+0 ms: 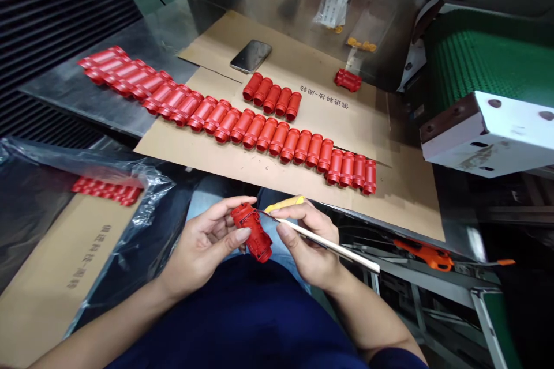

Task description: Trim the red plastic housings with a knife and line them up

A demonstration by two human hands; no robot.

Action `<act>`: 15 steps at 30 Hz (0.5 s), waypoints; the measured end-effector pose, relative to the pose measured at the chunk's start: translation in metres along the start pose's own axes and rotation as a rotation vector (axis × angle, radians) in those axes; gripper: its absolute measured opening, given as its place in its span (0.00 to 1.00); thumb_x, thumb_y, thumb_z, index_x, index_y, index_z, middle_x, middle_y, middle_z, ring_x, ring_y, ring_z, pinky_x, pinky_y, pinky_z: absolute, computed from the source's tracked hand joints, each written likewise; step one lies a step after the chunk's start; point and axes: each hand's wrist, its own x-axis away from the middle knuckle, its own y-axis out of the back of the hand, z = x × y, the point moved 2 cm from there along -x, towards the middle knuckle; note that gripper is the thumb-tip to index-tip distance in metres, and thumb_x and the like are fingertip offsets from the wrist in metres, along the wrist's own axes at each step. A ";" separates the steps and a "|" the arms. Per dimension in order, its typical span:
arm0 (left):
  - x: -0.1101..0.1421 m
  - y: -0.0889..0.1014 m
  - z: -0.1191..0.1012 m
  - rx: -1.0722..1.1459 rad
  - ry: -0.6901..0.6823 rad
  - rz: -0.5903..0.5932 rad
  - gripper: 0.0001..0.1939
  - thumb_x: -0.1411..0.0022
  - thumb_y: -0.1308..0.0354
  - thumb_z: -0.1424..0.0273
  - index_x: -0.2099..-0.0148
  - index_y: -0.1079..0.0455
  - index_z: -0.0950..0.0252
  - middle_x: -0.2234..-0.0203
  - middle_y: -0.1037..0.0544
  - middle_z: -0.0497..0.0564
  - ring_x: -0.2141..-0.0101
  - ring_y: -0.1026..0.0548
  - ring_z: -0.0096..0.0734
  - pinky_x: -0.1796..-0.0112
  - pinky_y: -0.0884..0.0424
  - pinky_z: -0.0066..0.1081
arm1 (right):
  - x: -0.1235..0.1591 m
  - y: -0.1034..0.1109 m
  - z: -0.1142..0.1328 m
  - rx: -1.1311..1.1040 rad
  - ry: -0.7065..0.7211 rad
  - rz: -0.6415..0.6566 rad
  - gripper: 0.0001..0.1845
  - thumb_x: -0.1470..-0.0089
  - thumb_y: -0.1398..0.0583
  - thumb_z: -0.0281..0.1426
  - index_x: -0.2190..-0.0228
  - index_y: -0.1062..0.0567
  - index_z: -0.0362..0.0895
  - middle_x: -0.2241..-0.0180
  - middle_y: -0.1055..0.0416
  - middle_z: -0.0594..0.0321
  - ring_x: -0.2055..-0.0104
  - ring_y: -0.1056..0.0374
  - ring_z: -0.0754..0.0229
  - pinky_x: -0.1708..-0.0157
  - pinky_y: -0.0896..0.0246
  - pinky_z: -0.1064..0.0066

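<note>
My left hand point(208, 242) grips a red plastic part point(253, 233), a short tube-like housing with cut-outs along its side, held tilted over my lap. My right hand point(311, 236) pinches a slim tool with a pale, stick-like handle point(333, 245). Its thin dark tip reaches the upper edge of the red part; whether it touches cannot be made out. A yellow cover point(283, 204) sits over one right fingertip. Just beyond my hands, a long row of red tubular parts point(242, 127) lies side by side on cardboard point(242, 164).
Behind the row are a shorter red row point(272, 97), a phone point(251, 56) and a single red part point(347, 79). At right stands a green conveyor belt point(489, 57) with a white frame point(489, 132). A plastic-lined box point(86, 242) is at left. An orange-handled tool point(426, 255) lies below the table edge.
</note>
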 end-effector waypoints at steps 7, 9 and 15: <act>0.000 0.002 0.002 0.008 -0.012 0.005 0.22 0.30 0.23 0.67 0.36 0.15 0.55 0.54 0.09 0.55 0.57 0.10 0.40 0.56 0.14 0.28 | 0.000 0.000 0.001 0.011 -0.016 -0.011 0.08 0.27 0.32 0.30 0.50 0.13 0.48 0.54 0.12 0.55 0.53 0.16 0.53 0.50 0.20 0.59; 0.000 0.002 0.001 -0.005 -0.029 0.006 0.21 0.30 0.23 0.67 0.36 0.14 0.54 0.53 0.09 0.55 0.57 0.10 0.40 0.55 0.14 0.28 | 0.000 0.000 0.002 0.016 -0.024 -0.013 0.08 0.28 0.32 0.29 0.51 0.13 0.48 0.54 0.12 0.55 0.53 0.16 0.53 0.50 0.20 0.58; -0.002 0.001 0.000 -0.020 -0.068 -0.021 0.21 0.31 0.22 0.68 0.37 0.14 0.55 0.56 0.09 0.53 0.58 0.10 0.39 0.56 0.14 0.26 | -0.001 0.000 0.006 0.033 -0.045 -0.003 0.07 0.29 0.32 0.27 0.52 0.14 0.47 0.55 0.12 0.55 0.54 0.15 0.53 0.52 0.19 0.60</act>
